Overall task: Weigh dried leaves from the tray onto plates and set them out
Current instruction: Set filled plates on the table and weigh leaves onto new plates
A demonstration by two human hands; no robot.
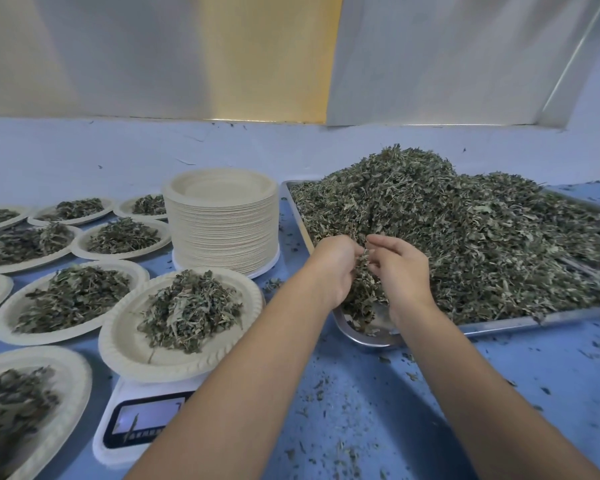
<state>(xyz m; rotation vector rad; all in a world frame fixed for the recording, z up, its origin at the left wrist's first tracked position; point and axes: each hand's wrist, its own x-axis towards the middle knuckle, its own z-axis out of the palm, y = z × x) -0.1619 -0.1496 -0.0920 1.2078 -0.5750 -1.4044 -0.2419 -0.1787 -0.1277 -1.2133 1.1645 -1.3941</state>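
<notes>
The dried leaves (464, 237) are heaped high in the metal tray (534, 318), which stands on the right of the blue table (499, 393). At the tray's near left corner a clump is gathered between the two hands. The left hand (333, 268) and the right hand (402, 271) are cupped toward each other with their fingers curled round the leaves, so both are grasping the same bunch, just above the tray's bare corner. The step in hand is judged to be the taking of a portion from the heap. To the left, one plate (118, 344) is seated on the scale (142, 424) and is loaded with a mound of leaves. The display is partly hidden by the left forearm and blurred, so the reading cannot be told, nor whether this plate needs a top-up. Behind it a tall stack of empty plates (222, 230) is kept just beside the tray, and several filled plates (73, 299) are set out further left. The next move is judged to call for the clump to be carried across to the scale with little spilled, since loose flakes are scattered over the table, and added in small pinches until the weight is met.
</notes>
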